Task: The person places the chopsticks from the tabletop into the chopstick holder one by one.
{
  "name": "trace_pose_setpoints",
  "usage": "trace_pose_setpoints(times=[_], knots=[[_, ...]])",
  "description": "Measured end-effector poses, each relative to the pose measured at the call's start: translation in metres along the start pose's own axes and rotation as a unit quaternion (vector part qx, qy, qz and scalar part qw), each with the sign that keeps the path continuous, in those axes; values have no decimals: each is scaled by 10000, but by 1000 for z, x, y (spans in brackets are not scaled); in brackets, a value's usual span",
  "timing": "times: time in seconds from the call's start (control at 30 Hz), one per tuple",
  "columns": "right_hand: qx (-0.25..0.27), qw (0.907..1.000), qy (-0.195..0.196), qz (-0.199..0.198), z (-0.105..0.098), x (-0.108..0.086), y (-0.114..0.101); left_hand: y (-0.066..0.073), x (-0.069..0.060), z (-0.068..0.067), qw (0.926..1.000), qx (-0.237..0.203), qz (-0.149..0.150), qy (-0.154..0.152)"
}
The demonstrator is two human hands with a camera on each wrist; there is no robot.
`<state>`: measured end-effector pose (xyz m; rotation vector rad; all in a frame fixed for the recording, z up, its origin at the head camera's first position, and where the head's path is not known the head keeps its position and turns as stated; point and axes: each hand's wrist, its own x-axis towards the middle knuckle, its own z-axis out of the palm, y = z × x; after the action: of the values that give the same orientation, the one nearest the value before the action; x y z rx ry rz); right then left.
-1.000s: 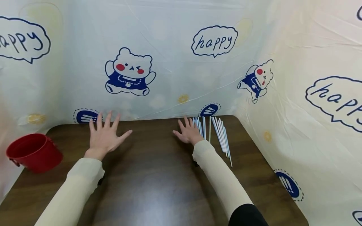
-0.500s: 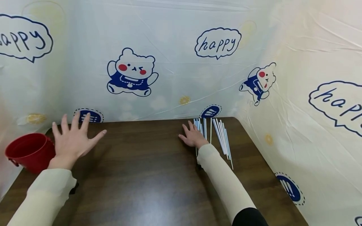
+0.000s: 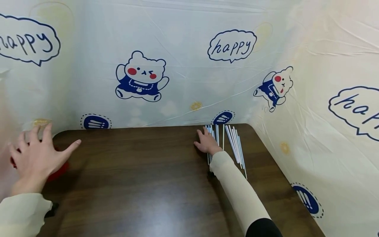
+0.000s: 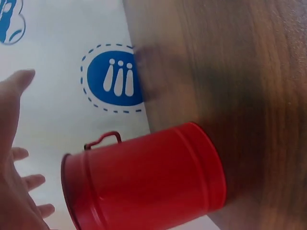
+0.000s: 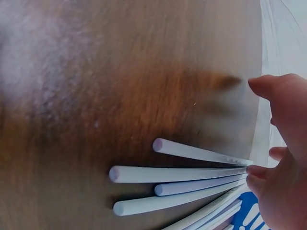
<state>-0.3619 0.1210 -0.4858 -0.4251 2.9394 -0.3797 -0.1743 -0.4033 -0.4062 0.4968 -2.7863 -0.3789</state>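
My left hand (image 3: 38,161), fingers spread, is over a red bucket (image 3: 60,171) at the table's left and hides most of it. In the left wrist view the red bucket (image 4: 148,177) stands on the wood with a small handle at its rim, and the hand is above that rim. My right hand (image 3: 206,143) is over the left end of a row of thin white and pale-blue sticks (image 3: 236,146). In the right wrist view its fingertips are near the far ends of several sticks (image 5: 177,174), the thumb apart. I cannot tell whether they touch. Neither hand holds anything.
The dark wooden table (image 3: 142,184) runs back to a printed sheet (image 3: 183,82) that hangs behind it and along its sides. Loose sticks lie fanned out near the back right corner.
My left hand has moved left from the table's back edge to over the red bucket. My right hand has shifted slightly right and nearer, onto the sticks' left end.
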Motion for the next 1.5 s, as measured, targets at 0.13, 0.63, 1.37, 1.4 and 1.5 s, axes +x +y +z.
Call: trace_pose_setpoints(times=[0.13, 0.63, 1.37, 1.4, 1.5], knots=[[33, 9999, 92, 42, -1, 3, -1, -9, -5, -4, 9988, -295, -352, 149], [301, 9993, 156, 129, 1, 10, -4, -41, -16, 4, 9827, -1256, -1364, 1], [1404, 9757, 1152, 1225, -3, 16, -13, -61, -21, 19, 9505, -2582, -1724, 117], [1368, 9753, 1189, 1260, -3, 16, -15, -60, -22, 19, 9499, -2596, -1739, 127], [1334, 9731, 1282, 1371, -4, 17, -18, -58, -22, 19, 9477, -2646, -1782, 94]])
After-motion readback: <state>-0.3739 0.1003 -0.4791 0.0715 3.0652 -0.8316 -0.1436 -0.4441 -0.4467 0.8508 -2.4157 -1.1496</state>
